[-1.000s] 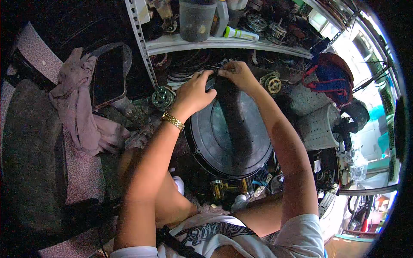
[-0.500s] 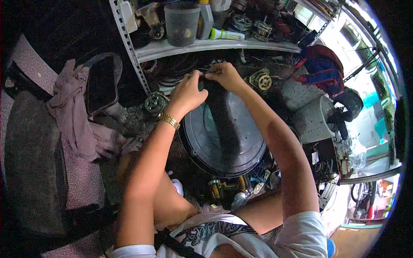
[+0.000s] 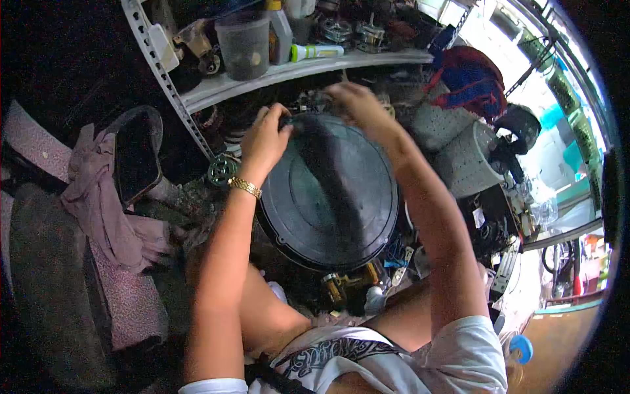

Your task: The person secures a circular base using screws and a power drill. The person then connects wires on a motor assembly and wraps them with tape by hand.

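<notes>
A large round dark plastic lid-like cover (image 3: 315,197) lies in front of me, between my knees. My left hand (image 3: 264,139), with a gold watch band (image 3: 245,187) at the wrist, is at the cover's far left rim. Its fingers are curled together near a small dark bit at their tips, too small to name. Over the far right rim is my right hand (image 3: 361,110), its fingers smeared by motion. Whether it holds anything does not show.
A shelf (image 3: 289,73) behind carries a translucent bucket (image 3: 243,49), a flashlight (image 3: 317,52) and metal motor parts. Perforated white drums (image 3: 467,161) stand right. A yellow-black power drill (image 3: 338,287) lies near my legs. Grey-pink cloth (image 3: 108,203) hangs left.
My hands have moved apart. The right went to the right and now blurs; the left stays at the far left rim. The whole view has shifted somewhat.
</notes>
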{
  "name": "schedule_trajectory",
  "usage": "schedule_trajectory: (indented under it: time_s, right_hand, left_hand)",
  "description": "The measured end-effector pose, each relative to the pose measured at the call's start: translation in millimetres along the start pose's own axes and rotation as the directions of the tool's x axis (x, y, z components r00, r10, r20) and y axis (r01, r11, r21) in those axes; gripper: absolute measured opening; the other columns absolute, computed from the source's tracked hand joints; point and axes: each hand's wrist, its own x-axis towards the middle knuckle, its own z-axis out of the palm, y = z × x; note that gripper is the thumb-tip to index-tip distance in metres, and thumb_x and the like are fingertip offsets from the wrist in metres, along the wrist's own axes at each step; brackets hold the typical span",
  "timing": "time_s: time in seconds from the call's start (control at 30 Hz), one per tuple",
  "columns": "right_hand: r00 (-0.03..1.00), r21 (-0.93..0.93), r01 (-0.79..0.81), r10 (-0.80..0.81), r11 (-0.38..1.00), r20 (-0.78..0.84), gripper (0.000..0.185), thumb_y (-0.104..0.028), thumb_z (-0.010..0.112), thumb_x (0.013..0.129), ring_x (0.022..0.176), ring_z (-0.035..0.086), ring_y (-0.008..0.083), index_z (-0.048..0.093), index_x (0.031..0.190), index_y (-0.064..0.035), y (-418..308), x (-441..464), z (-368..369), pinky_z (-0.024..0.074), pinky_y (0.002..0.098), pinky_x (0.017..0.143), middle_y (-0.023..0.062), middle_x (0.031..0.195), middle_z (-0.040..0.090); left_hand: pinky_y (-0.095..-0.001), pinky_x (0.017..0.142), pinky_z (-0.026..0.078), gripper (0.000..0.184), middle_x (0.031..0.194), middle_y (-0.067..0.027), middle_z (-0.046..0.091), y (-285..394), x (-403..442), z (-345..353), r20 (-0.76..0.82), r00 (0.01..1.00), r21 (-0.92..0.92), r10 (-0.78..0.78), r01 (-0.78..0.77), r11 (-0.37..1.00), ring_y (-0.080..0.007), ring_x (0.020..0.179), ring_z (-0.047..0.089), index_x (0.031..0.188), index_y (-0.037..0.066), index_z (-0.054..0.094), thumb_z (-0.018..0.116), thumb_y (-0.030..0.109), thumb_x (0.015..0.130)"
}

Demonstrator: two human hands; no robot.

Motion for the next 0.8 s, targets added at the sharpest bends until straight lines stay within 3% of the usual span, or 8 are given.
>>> schedule_trajectory:
  time_s: [0.03,0.13,0.23,0.33,0.37,0.47,0.53,0.8]
  right_hand:
    - [0.999,0.092,-0.042,0.043,0.995,-0.011,0.028,-0.016,0.061,0.085,0.093,0.057,0.0171,0.061,0.112,-0.009,0,-13,-20,0.0486,0.0309,0.073,0.0069,0.105,0.06]
    - [0.993,0.333,-0.033,0.067,0.942,-0.093,0.015,-0.015,0.054,0.089,0.059,0.043,0.0076,0.059,0.094,-0.0019,31,-91,-58,0.0335,0.0221,0.05,0.0016,0.075,0.05]
    - [0.976,-0.416,-0.061,0.141,0.907,0.165,0.031,-0.023,0.056,0.088,0.083,0.058,0.0148,0.059,0.112,-0.0044,154,-154,-124,0.0488,0.0284,0.07,0.0044,0.093,0.061]
    - [0.899,-0.884,-0.057,0.408,0.463,0.156,0.029,-0.019,0.059,0.083,0.077,0.062,0.0213,0.063,0.106,-0.0028,355,-210,-113,0.0508,0.0366,0.067,0.0081,0.09,0.064]
    - [0.828,-0.839,0.111,0.417,0.533,0.374,0.028,-0.015,0.061,0.081,0.074,0.063,0.0238,0.064,0.105,-0.003,421,-218,-96,0.0508,0.039,0.066,0.0106,0.091,0.066]
    - [0.87,-0.604,-0.391,0.494,0.695,0.005,0.029,-0.016,0.06,0.081,0.078,0.062,0.0256,0.062,0.107,-0.0024,424,-215,-12,0.0502,0.0396,0.068,0.0125,0.093,0.065]
    - [0.855,-0.454,-0.509,0.489,0.732,-0.17,0.031,-0.017,0.059,0.082,0.08,0.062,0.0268,0.061,0.109,-0.002,421,-196,20,0.0498,0.0399,0.07,0.0138,0.095,0.065]
    - [0.823,-0.294,-0.559,0.476,0.775,-0.311,0.036,-0.019,0.056,0.082,0.089,0.061,0.0316,0.054,0.114,-0.0005,401,-167,34,0.0481,0.0415,0.075,0.019,0.101,0.063]
  left_hand:
    - [-0.0402,0.083,0.045,0.02,0.096,-0.0162,0.058,-5,0,-4,0.029,1.0,0.009,-0.008,0.008,1.0,-0.033,0.095,0.056,0.097,0.005,0.054,0.063,0.013,0.081]
    - [-0.0385,0.088,0.043,0.018,0.1,-0.0173,0.06,-30,10,-3,0.051,0.999,-0.068,0.008,-0.004,0.998,-0.0312,0.099,0.056,0.096,0.003,0.057,0.061,0.014,0.082]
    - [-0.0389,0.08,0.046,0.023,0.097,-0.016,0.063,-51,20,-8,0.078,0.997,-0.054,0.028,-0.024,0.998,-0.033,0.093,0.06,0.097,0.006,0.059,0.061,0.023,0.083]
    - [-0.0361,0.078,0.046,0.021,0.093,-0.0146,0.064,-55,28,-13,0.124,0.992,-0.09,0.012,-0.001,0.996,-0.0293,0.087,0.061,0.096,0.004,0.058,0.06,0.021,0.084]
    - [-0.0353,0.077,0.045,0.02,0.092,-0.0137,0.064,-52,26,-16,0.122,0.992,-0.066,-0.014,0.022,0.998,-0.0278,0.085,0.061,0.096,0.004,0.058,0.06,0.02,0.084]
    - [-0.0313,0.078,0.044,0.019,0.09,-0.0113,0.063,-69,32,-11,0.1,0.994,-0.132,0.048,-0.035,0.991,-0.0213,0.084,0.06,0.098,0.002,0.057,0.058,0.017,0.086]
    - [-0.0311,0.079,0.044,0.019,0.091,-0.0115,0.062,-72,31,-14,0.133,0.991,-0.189,0.025,0.0,0.982,-0.0197,0.085,0.059,0.1,0.001,0.057,0.057,0.016,0.088]
    - [-0.0278,0.078,0.042,0.021,0.091,-0.0039,0.059,-102,34,-24,0.163,0.986,-0.168,-0.047,0.074,0.983,-0.0142,0.082,0.052,0.105,0.004,0.058,0.054,0.02,0.092]
